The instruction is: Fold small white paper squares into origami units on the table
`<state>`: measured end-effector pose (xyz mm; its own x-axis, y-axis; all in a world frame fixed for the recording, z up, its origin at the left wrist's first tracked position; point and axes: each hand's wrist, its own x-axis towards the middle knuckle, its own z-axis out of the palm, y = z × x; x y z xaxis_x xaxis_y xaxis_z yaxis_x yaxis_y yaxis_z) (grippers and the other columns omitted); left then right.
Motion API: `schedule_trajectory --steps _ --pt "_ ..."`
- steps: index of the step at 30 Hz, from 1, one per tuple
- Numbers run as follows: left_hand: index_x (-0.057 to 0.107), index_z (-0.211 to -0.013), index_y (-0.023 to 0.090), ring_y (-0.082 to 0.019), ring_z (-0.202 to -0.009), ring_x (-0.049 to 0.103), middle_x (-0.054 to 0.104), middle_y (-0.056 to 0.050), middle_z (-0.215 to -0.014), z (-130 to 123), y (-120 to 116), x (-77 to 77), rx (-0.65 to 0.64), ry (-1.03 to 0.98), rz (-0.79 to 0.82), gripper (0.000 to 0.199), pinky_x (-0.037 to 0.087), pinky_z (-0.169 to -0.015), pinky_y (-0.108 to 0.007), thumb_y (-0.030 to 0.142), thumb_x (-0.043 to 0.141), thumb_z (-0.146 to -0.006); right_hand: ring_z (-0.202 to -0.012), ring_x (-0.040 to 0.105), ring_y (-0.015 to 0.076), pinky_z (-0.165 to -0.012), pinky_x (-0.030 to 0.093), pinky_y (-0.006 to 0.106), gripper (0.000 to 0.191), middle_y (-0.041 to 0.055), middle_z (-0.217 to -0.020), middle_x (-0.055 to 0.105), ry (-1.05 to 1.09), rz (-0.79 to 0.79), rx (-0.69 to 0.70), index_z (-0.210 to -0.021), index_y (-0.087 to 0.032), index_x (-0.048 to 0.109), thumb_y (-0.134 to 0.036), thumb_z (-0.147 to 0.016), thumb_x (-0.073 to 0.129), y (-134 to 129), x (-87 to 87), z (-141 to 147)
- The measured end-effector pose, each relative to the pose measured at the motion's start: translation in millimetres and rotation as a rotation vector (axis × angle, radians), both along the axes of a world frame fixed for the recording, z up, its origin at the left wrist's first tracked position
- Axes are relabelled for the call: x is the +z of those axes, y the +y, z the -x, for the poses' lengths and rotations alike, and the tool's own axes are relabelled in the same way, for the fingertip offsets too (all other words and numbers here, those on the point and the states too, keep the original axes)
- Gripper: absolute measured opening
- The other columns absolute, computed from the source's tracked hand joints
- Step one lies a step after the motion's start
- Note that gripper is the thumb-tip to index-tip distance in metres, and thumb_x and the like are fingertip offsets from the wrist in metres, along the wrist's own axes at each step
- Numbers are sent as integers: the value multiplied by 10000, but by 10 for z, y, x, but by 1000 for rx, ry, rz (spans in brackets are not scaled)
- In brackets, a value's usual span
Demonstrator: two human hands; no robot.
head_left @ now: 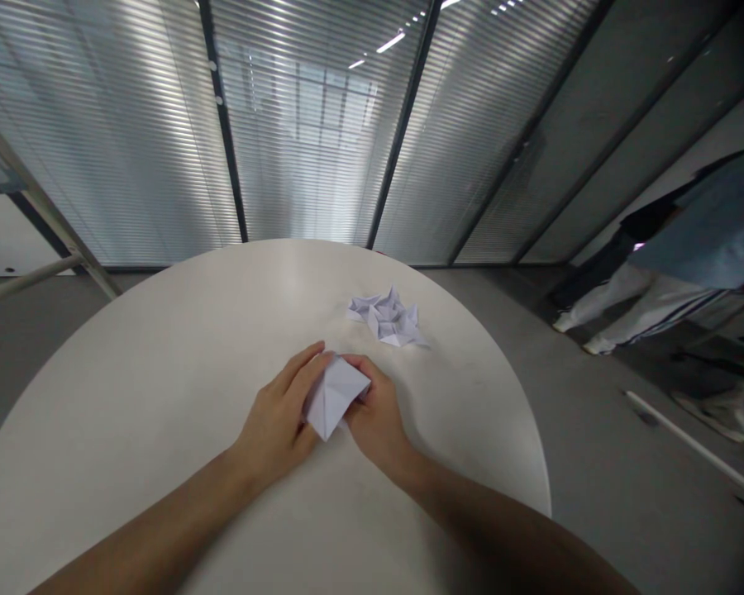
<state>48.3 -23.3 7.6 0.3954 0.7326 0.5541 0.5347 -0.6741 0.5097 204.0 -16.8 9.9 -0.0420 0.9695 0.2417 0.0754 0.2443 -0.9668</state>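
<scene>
A small folded white paper with creases across its top is held between both hands, above the white round table. My left hand grips its left side, fingers closed along the edge. On the right side, my right hand holds the paper with its fingers wrapped round and partly hidden beneath it. Just beyond my right hand, a larger folded white paper shape with several pointed flaps lies on the table.
Glass panels with blinds stand behind the table. People in white trousers and dark trousers stand at the right. A metal frame is at the left. A white bar is low on the right.
</scene>
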Motion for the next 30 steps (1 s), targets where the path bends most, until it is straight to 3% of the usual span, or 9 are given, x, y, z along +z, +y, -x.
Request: schedule_trajectory --steps 3,7,11,14,18,23,26,30 --pt "462 -1301 227 -216 -1164 542 504 -121 -1324 31 33 -29 70 -46 -81 564 482 -949 -348 63 496 -762 -727 609 156 -662 497 264 294 -3 -821 669 -122 -24 -4 -959 -203 627 -87 -700 549 -21 7 13" --pt "522 -1266 218 -175 -958 643 645 -86 -1124 72 53 -40 161 -110 -83 532 530 -824 -277 30 474 -771 -676 593 142 -589 499 251 409 -2 -818 641 -209 -64 -21 -1086 -232 605 -79 -726 485 4 -8 -37" --pt "547 -1239 180 -102 -674 664 703 -53 -989 38 23 21 66 -208 61 468 529 -636 -175 41 445 -803 -637 591 132 -531 488 225 390 -7 -784 623 -197 -71 -108 -1106 -229 573 -107 -745 493 32 -2 -84" --pt "584 -1191 172 -116 -747 675 706 -57 -1005 0 2 65 9 -277 104 427 529 -685 -188 45 448 -807 -629 605 138 -508 491 217 338 -8 -751 642 -166 -43 -108 -1038 -215 593 -115 -724 522 43 19 -84" --pt "635 -1138 184 -121 -711 662 712 -13 -795 4 20 73 -58 -349 205 465 527 -713 -221 5 429 -762 -528 575 118 -436 473 198 303 -30 -666 627 -12 35 -41 -950 -208 611 -94 -697 491 77 42 -102" --pt "684 -1061 165 -147 -634 648 687 -11 -677 36 84 106 -13 -585 463 361 542 -661 -276 83 475 -778 -661 626 128 -528 548 247 456 -14 -899 658 229 42 250 -1140 -272 531 -155 -706 605 141 85 -225" --pt "711 -989 163 -162 -645 649 688 -13 -667 66 113 171 13 -637 537 322 544 -664 -293 97 518 -740 -758 636 153 -618 573 296 262 6 -856 653 222 77 421 -1002 -223 626 -268 -745 650 168 107 -292" --pt "720 -958 175 -189 -815 649 713 -51 -870 121 133 222 -94 -565 569 261 518 -744 -292 151 631 -713 -561 591 108 -475 523 229 157 -31 -652 608 146 144 306 -864 -197 625 -304 -756 663 205 73 -308"
